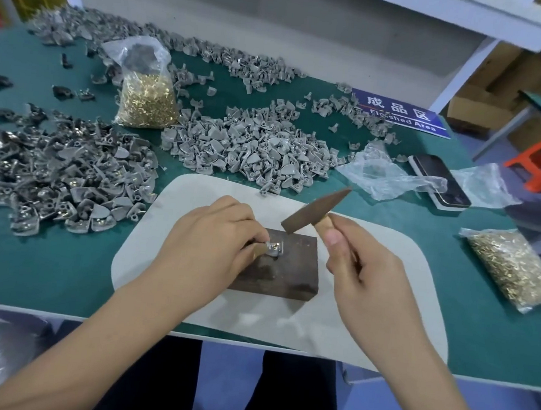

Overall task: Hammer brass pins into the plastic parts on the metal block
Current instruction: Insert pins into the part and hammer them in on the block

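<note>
- Holding the grey plastic part [273, 248] on the top of the metal block [285, 268], your left hand [208, 242] pinches it between curled fingers [256, 236] at the block's near-left area; the fingertips touch the part's left side.
- You can see brass on top of the part, but it is too small to tell if it is one pin or more.
- Your right hand [360, 268] grips the wooden handle of the hammer [314, 213], fingers wrapped around it, thumb along the handle pointing up.
- The hammer head is in the air, tilted, its lower end just above the far edge of the block, near the part but not touching it.
- Counted: one block, one hammer, one part on the block, two closed bags of brass pins [145, 102], one behind the grey heap and one at the right edge [519, 267] of the table [44, 267].
- The block stands on a pale mat [366, 327]. Loose grey parts lie in two big heaps [251, 147] behind and to the left of the mat.
- Both forearms come from the bottom of the view, meeting over the mat; the left wrist is bent inward to the block.
- A phone [439, 180] lies at the right, partly under clear plastic.
</note>
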`<state>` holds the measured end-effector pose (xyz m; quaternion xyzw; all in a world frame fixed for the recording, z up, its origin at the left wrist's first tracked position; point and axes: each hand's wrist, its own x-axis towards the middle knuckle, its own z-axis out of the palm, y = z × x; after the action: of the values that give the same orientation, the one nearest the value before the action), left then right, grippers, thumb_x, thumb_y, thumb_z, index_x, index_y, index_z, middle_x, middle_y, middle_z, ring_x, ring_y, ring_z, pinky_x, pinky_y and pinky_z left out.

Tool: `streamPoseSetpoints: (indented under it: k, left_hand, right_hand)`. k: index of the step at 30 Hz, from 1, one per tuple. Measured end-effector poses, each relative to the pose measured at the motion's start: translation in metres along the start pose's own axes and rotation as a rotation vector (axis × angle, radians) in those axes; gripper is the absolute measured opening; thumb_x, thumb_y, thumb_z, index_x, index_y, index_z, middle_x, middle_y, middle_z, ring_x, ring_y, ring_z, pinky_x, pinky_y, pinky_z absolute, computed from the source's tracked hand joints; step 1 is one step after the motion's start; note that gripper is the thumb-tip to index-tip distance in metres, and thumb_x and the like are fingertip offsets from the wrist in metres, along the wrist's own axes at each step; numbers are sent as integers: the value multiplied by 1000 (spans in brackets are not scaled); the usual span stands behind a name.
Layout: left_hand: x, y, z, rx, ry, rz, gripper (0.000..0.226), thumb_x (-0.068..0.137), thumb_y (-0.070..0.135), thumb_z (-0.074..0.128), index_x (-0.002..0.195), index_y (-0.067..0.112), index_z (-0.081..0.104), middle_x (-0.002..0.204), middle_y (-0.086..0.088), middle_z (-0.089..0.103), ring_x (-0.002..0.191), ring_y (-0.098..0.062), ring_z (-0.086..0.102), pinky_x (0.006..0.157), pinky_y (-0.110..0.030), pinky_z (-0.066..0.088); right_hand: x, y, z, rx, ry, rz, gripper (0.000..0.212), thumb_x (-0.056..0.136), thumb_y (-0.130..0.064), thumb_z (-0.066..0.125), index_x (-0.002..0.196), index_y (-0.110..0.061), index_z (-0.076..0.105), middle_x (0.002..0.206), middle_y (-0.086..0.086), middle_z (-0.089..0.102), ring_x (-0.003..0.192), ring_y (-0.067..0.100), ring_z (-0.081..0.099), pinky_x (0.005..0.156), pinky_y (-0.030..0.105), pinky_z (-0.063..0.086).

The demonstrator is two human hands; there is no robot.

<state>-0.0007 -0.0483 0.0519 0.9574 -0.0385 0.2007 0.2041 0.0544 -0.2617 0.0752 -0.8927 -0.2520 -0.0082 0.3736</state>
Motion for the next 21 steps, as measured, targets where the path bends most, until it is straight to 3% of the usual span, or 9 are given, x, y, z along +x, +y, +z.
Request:
streamPoseSetpoints:
  k: [4,8,11,14,16,18,21]
  left_hand:
    - [-1,-2,0,8,-4,-9,5,87,30,76,92,30,76,88,13,63,97,-17,58,75,-33,48]
    - [-1,-2,-1,19,1,-5,7,87,31,76,93,29,77,89,12,65,98,-18,59,74,-35,50]
    - [-1,-2,-2,31,-4,-3,6,87,31,76,93,29,77,90,12,65,99,-18,59,74,-35,49]
    - [-1,-3,-2,24,-3,-3,6,87,31,76,93,30,76,91,13,65,100,-18,59,74,-36,50]
    - [-1,-4,-3,31,0,2,6,87,32,75,93,29,76,90,13,66,100,-18,59,73,-35,49]
    - [0,-5,-4,42,0,13,7,88,34,74,92,29,75,90,13,65,100,-18,59,73,-35,49]
    - [1,-6,-5,42,-7,31,7,89,37,73,91,31,74,90,14,65,100,-17,58,73,-35,49]
  right_hand:
    - [-1,-3,4,-52,-72,30,35,100,-64,31,113,-49,59,77,-10,65,73,17,58,71,44,54]
    - [-2,-4,4,-33,27,34,31,104,-57,34,113,-45,62,65,-14,53,62,14,48,61,41,47]
    - [-6,-6,8,-91,-22,56,31,102,-57,35,119,-48,60,67,-12,56,67,18,53,65,44,52]
    - [-12,-9,12,-47,93,67,35,104,-57,34,126,-44,60,72,-15,62,66,16,55,63,42,51]
    - [-15,-13,13,-103,35,70,38,103,-59,29,128,-47,55,79,-11,69,72,23,62,66,43,53]
    - [-15,-13,13,-200,1,45,36,103,-60,27,126,-51,53,75,-9,66,71,26,59,65,43,53]
    - [-15,-13,11,-118,109,68,39,104,-60,29,126,-47,57,71,-14,61,66,18,54,63,41,50]
